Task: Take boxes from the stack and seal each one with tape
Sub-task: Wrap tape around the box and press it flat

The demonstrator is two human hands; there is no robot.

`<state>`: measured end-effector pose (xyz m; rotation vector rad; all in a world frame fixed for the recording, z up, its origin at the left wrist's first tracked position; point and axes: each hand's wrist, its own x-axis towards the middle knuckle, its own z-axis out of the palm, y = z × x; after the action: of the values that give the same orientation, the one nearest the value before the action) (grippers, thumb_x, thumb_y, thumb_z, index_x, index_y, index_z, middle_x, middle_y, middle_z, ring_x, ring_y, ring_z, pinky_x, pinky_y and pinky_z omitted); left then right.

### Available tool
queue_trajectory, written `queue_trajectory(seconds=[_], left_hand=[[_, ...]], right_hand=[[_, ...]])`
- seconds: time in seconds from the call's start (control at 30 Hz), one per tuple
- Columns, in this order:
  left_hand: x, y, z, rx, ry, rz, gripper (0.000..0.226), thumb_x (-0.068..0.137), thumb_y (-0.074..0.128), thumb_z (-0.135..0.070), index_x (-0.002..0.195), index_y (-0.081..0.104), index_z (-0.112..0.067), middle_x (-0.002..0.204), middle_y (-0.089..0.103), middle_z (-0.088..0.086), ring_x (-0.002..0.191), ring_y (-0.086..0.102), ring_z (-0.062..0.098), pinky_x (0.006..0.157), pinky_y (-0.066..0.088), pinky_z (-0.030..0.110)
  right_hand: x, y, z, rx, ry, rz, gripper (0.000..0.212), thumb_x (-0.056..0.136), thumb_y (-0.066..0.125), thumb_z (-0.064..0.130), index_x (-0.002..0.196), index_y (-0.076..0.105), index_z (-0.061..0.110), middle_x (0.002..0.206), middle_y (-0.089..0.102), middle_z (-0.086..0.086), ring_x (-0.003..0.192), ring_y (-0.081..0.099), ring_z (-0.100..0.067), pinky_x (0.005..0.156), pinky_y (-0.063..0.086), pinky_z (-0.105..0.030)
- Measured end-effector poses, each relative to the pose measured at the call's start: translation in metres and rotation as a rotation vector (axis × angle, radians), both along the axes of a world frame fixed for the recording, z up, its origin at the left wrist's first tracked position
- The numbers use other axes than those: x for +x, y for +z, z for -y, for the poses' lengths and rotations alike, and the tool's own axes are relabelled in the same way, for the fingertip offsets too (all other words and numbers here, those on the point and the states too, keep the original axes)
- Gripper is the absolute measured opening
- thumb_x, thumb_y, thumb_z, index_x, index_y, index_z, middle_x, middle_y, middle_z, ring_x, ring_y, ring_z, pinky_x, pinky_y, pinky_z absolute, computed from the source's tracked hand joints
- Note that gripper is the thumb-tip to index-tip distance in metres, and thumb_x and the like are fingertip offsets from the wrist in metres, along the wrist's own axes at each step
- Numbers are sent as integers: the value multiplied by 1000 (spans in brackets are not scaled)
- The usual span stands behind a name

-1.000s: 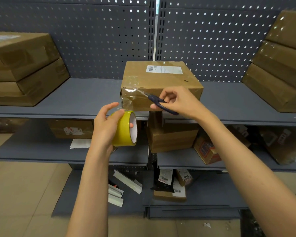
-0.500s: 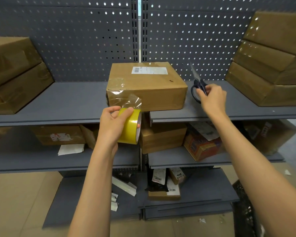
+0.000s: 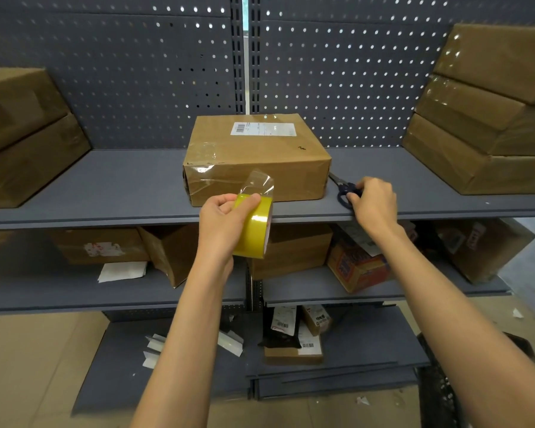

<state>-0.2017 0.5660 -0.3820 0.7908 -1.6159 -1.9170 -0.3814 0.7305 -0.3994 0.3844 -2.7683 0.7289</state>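
Head view: we've got the box (image 3: 257, 159) sitting mid-shelf (image 3: 105, 193), w/ clear tape already laid over its front-left corner and down the front face, so that strip looks done. Our left hand (image 3: 221, 225) is wrapped round the yellow tape roll (image 3: 254, 231), held just in front of the box; a loose clear tail sticks up off the roll, not joined to the box. Our right hand (image 3: 374, 203) is on the scissors (image 3: 345, 189), fingers curled at the dark handles; blades lie flat on the shelf just beside the box's right side.

We reckon this box is nearly sealed, tho we can't tell if the other edges are taped. Stack at right (image 3: 488, 118) and stack at left (image 3: 25, 134) both wait; which boxes there are finished, we can't say.
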Motion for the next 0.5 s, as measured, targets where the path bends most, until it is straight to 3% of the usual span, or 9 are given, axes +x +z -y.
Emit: queue_trajectory(seconds=[0.13, 0.27, 0.37, 0.5], left_hand=[[-1, -1, -1, -16, 12, 5, 46, 83, 73, -26, 120, 56, -6, 87, 64, -4, 73, 57, 4, 53, 41, 14], [-2, 0, -2, -22, 18, 2, 44, 84, 71, -25, 121, 55, -7, 85, 62, -6, 72, 55, 2, 47, 41, 9], [-2, 1, -4, -30, 16, -8, 44, 84, 71, -24, 121, 56, -5, 85, 61, -5, 72, 55, 3, 45, 41, 7], [1, 1, -3, -44, 18, -13, 45, 84, 71, -23, 121, 55, -4, 85, 63, -4, 72, 57, 4, 48, 43, 7]], right_hand=[[1, 4, 2, -56, 27, -123, 25, 97, 53, 18, 112, 62, 0, 114, 60, -18, 106, 55, -33, 83, 41, -36], [22, 33, 17, -393, 295, -308, 12, 92, 56, 15, 96, 65, 8, 93, 65, -4, 87, 60, -18, 75, 43, -24], [43, 55, 39, -493, 649, -79, 14, 90, 63, 21, 103, 68, 17, 95, 67, 2, 87, 61, -10, 77, 48, -18], [56, 56, 62, -296, 853, 53, 30, 91, 64, 26, 120, 64, 21, 112, 62, 2, 100, 56, -6, 83, 42, -10]])
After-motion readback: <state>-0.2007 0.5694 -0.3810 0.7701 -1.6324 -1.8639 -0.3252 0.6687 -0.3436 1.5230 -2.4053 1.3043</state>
